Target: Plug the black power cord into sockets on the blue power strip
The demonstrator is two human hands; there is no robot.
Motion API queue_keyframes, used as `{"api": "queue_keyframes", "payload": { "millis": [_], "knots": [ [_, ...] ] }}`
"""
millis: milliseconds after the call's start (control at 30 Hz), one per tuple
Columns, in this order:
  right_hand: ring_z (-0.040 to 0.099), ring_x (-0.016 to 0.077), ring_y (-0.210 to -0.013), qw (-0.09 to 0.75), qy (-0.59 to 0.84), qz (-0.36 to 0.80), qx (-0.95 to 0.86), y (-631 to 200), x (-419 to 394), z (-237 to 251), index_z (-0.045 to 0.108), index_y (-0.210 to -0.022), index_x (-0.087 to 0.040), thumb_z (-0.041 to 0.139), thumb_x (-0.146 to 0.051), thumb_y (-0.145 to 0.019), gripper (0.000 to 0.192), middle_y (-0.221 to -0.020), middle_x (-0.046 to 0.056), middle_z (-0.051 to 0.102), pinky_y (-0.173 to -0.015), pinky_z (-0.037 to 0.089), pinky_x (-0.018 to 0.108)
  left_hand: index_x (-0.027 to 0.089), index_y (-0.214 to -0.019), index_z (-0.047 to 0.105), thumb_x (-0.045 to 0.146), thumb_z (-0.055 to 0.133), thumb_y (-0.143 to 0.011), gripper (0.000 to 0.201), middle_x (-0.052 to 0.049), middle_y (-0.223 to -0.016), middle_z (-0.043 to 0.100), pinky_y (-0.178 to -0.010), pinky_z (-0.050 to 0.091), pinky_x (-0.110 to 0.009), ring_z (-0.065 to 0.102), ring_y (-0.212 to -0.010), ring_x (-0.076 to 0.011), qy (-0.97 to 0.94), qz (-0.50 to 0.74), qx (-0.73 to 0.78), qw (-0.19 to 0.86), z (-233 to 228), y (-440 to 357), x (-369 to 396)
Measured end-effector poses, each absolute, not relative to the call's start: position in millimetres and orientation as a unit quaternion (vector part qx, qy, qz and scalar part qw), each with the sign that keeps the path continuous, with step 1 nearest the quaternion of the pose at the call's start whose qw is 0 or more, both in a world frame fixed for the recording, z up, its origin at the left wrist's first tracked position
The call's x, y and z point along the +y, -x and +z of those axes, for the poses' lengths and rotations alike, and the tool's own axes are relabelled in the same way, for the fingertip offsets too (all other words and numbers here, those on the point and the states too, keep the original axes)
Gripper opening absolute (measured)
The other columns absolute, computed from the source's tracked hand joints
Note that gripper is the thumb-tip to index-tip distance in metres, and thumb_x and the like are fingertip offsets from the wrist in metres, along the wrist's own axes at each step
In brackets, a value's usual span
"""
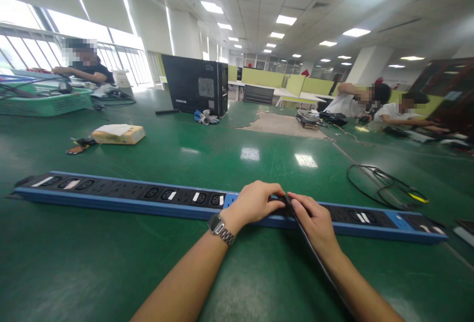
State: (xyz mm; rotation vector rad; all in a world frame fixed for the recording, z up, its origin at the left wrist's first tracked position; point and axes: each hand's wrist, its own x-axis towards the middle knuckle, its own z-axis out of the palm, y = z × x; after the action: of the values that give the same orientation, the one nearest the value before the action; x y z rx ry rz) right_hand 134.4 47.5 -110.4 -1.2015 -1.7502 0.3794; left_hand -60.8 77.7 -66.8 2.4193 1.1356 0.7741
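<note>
Pinching a black plug point(287, 202) with our right hand point(313, 221), we press it onto the long blue power strip point(122, 198) lying across the near floor; our left hand point(255, 202) closes over the strip beside it, steadying it.

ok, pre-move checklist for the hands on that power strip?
1. Left hand on the blue power strip: ok, it rests on the strip's top.
2. Right hand on the plug: ok, fingers are closed around a black plug at the strip.
3. Plug fully seated: cannot tell, both hands hide the socket.
4. Black cable routing: ok, it trails back along the right forearm, free of snags.
5. Strip flat on the green table: ok, it lies level along its whole length.
6. Coiled black cable beyond the strip: ok, it lies apart from the strip and hands.
</note>
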Motion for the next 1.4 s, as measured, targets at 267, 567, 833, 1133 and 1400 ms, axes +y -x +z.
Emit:
{"api": "queue_keyframes", "payload": {
  "millis": [267,567,833,1133,1400],
  "knots": [
    [0.063,0.0206,-0.095,0.46,0.516,0.132,-0.71,-131,62,-113,0.071,-0.101,-0.022,0.037,-0.045,-0.094,0.041,-0.1,0.006,0.072,-0.084,0.047,0.034,0.025,-0.101,0.067,0.035,0.059,-0.086,0.02,-0.001,-0.096,0.073,-0.075,0.046,-0.024,0.065,-0.087,-0.0174,-0.853,0.263,0.406,0.199,-70,62,85],
    [0.06,0.0197,-0.091,0.442,0.503,0.131,-0.731,-120,58,-102,0.068,-0.09,-0.021,0.041,-0.045,-0.094,0.037,-0.095,0.005,0.07,-0.083,0.043,0.033,0.021,-0.1,0.067,0.03,0.062,-0.084,0.019,-0.002,-0.092,0.072,-0.078,0.046,-0.025,0.065,-0.085,-0.017,-0.866,0.265,0.367,0.211,-73,68,91],
    [0.059,0.019,-0.089,0.429,0.498,0.118,-0.744,-111,48,-104,0.064,-0.098,-0.021,0.047,-0.042,-0.091,0.027,-0.094,0.004,0.066,-0.08,0.043,0.032,0.02,-0.102,0.068,0.026,0.064,-0.081,0.022,-0.002,-0.092,0.071,-0.077,0.046,-0.025,0.064,-0.083,-0.0167,-0.862,0.272,0.353,0.24,-72,76,87],
    [0.056,0.0216,-0.088,0.393,0.544,0.061,-0.739,-115,42,-109,0.064,-0.099,-0.021,0.047,-0.038,-0.09,0.026,-0.093,0.005,0.067,-0.08,0.04,0.036,0.024,-0.107,0.068,0.029,0.064,-0.081,0.027,-0.003,-0.102,0.071,-0.084,0.045,-0.028,0.063,-0.093,-0.0196,-0.874,0.265,0.358,0.196,-77,69,84],
    [0.055,0.0217,-0.096,0.37,0.554,0.095,-0.739,-117,37,-108,0.064,-0.1,-0.022,0.044,-0.04,-0.092,0.029,-0.097,0.005,0.066,-0.086,0.04,0.037,0.025,-0.108,0.068,0.023,0.061,-0.079,0.03,-0.001,-0.108,0.069,-0.093,0.043,-0.029,0.059,-0.102,-0.0199,-0.883,0.26,0.364,0.139,-78,73,85]
  ]
}}
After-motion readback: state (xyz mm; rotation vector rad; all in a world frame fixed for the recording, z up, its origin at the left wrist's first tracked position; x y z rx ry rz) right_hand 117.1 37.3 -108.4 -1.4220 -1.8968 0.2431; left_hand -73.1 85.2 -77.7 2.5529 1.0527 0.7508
